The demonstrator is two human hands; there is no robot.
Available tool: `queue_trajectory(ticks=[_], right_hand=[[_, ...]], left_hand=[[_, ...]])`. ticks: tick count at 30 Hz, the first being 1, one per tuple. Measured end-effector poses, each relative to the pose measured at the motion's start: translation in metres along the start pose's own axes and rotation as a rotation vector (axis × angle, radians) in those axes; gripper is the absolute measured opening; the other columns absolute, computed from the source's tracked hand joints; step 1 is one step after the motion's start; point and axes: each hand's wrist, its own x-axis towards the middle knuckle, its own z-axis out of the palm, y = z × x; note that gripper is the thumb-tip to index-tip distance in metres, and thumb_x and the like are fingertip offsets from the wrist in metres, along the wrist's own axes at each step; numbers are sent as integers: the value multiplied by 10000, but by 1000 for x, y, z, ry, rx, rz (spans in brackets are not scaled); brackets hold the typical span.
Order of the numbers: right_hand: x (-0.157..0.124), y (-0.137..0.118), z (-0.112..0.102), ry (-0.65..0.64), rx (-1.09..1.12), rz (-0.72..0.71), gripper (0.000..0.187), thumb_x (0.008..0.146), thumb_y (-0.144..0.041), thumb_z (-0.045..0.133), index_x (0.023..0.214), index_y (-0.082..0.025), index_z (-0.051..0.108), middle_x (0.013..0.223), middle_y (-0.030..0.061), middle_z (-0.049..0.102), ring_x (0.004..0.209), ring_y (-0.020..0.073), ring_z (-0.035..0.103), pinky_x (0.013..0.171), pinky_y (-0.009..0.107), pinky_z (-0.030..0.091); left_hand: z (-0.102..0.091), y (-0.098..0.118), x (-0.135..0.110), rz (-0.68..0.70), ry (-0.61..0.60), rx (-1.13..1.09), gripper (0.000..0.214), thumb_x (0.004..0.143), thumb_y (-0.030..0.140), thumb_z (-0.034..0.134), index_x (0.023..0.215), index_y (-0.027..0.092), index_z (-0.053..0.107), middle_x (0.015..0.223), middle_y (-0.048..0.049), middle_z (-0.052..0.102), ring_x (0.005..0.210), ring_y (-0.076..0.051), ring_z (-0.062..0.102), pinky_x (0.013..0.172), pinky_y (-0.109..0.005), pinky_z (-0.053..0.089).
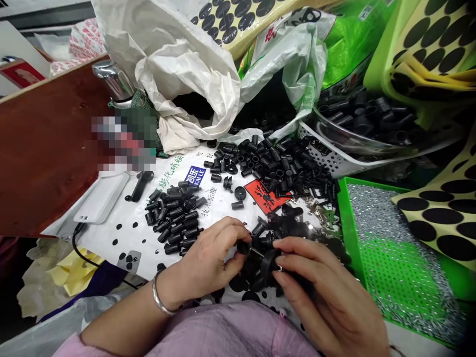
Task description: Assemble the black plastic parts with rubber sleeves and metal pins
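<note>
My left hand (211, 258), with a bangle on its wrist, pinches a small round black plastic part (243, 247) between thumb and fingers. Close beside it, my right hand (327, 292) grips a curved black plastic piece (268, 264) with the fingertips. A thin shiny metal rod shows between the two parts; which one it belongs to I cannot tell. Beneath my hands lie loose black parts (293, 220), partly hidden by the fingers. A group of short black cylinders (178, 218) lies to the left of my hands, and a larger heap of black tubes (267, 161) is beyond them.
To the right stands a green tray (386, 258) of small silvery screws. A clear bowl (364, 116) of black tubes sits in a white perforated basket (330, 161). White sacks (186, 64) stand at the back. A white power bank (102, 198) with a cable lies at left.
</note>
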Motion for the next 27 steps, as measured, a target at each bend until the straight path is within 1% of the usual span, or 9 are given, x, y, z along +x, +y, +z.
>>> queue_trajectory(ticks=[5,10,13,15,17,20,21,24,27], right_hand=[[4,-2,2,-21,-38,-40,139,797,-102,521,926,-117,569,1007,98,570,927,132,549,796,245,482],[3,-2,8,-19,-138,-123,137,784,-88,538,911,-105,587,976,121,602,890,183,571,753,341,518],[-4,2,14,-35,-202,-222,200,761,-54,547,955,-89,587,1029,143,601,962,228,562,791,408,510],[-7,5,17,-47,-205,-277,252,752,-32,538,996,-84,576,1063,147,595,1020,242,543,829,421,498],[-6,7,18,-35,-164,-249,250,760,-33,527,999,-94,569,1054,135,601,1025,217,545,844,380,500],[0,8,17,-40,-52,-103,176,793,-69,507,952,-114,569,1014,115,607,968,159,569,817,278,512],[2,8,15,-52,-32,-75,159,803,-84,502,945,-116,567,1009,114,605,957,149,572,809,258,512],[3,9,12,-95,-59,-93,195,817,-117,503,1007,-99,549,1042,125,593,990,153,558,848,260,493],[-1,10,9,-151,-134,-132,342,818,-167,538,1142,-66,495,1109,144,568,1069,176,515,905,295,465]], left_hand=[[2,-3,-3,6,-29,15,337,707,-26,488,1005,132,496,989,-70,503,926,-148,485,819,-269,433],[2,-5,-6,21,-24,-7,356,762,2,479,1093,131,495,1017,-77,492,943,-140,487,828,-252,438],[2,-5,-6,43,-20,-34,355,801,14,445,1131,136,488,1019,-86,495,949,-143,489,825,-257,447],[2,-5,-6,80,-29,-45,337,829,33,427,1142,138,488,1018,-92,505,945,-146,494,816,-259,454],[1,-6,-7,113,-36,-33,311,852,66,421,1145,144,492,1009,-94,519,930,-150,503,799,-263,461],[1,-9,-8,116,-56,18,291,873,144,451,1160,167,492,1004,-89,545,880,-153,528,754,-265,471],[1,-9,-8,112,-62,29,291,877,171,459,1167,172,490,999,-87,555,855,-149,538,731,-260,474],[1,-10,-8,105,-56,42,293,887,210,457,1173,153,480,951,-82,583,800,-142,550,684,-244,477],[2,-10,-6,102,-31,53,292,886,222,458,1160,120,479,929,-88,588,823,-155,548,710,-259,475]])
